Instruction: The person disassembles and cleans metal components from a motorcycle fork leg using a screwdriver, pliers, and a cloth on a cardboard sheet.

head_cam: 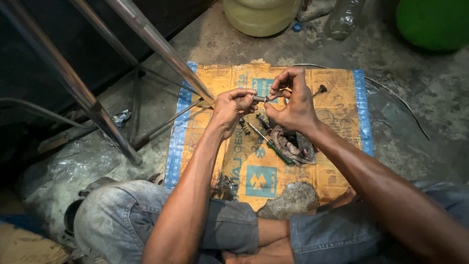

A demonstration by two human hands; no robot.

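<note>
While pinched in both hands' fingers [246, 100], small metal rod [261, 99] level, left-right.

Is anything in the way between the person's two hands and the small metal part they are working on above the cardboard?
Nothing visible. The left hand and right hand both already pinch the small metal part between their fingertips, above the flattened cardboard. The screwdriver and greasy chain piece lie below on the cardboard, apart from the hands.
</note>
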